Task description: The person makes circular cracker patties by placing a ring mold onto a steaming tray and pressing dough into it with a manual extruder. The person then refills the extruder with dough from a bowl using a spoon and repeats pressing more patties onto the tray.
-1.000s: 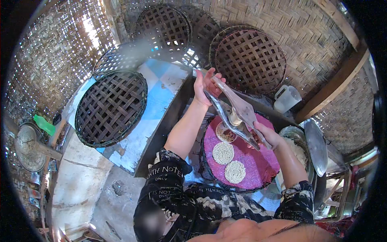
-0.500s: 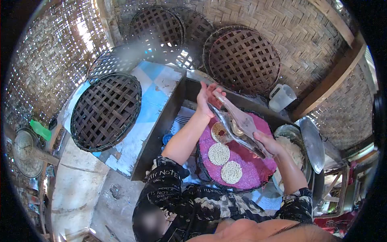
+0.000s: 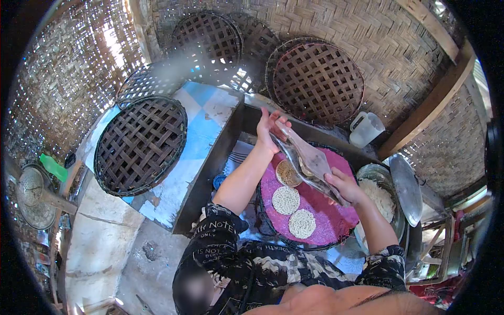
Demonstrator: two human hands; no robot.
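Between my two hands is a two-board press [image 3: 313, 156], its flat boards held tilted and close together, with something pale partly visible between them. My left hand [image 3: 270, 128] grips its upper end, and my right hand [image 3: 344, 187] is closed round the lower end. Below lies a pink cloth [image 3: 332, 223] on a round dark-rimmed tray. On the cloth rest two pale, textured round discs, one disc [image 3: 286, 201] above the other disc [image 3: 302, 223]. A browner round piece with a light rim [image 3: 288, 172] sits above them, near the press.
To the right stands a metal basin [image 3: 401, 231] holding pale dough or flour, with a metal lid [image 3: 406, 189] leaning beside it. A white pitcher [image 3: 366, 129] is behind. Woven round trays lean at the wall [image 3: 319, 81], and another tray [image 3: 140, 144] lies on the blue-white tabletop [image 3: 197, 123].
The press boards have come closer together, narrowing the gap between them. My right hand has shifted slightly on the lower end; my left hand stays at the upper end.
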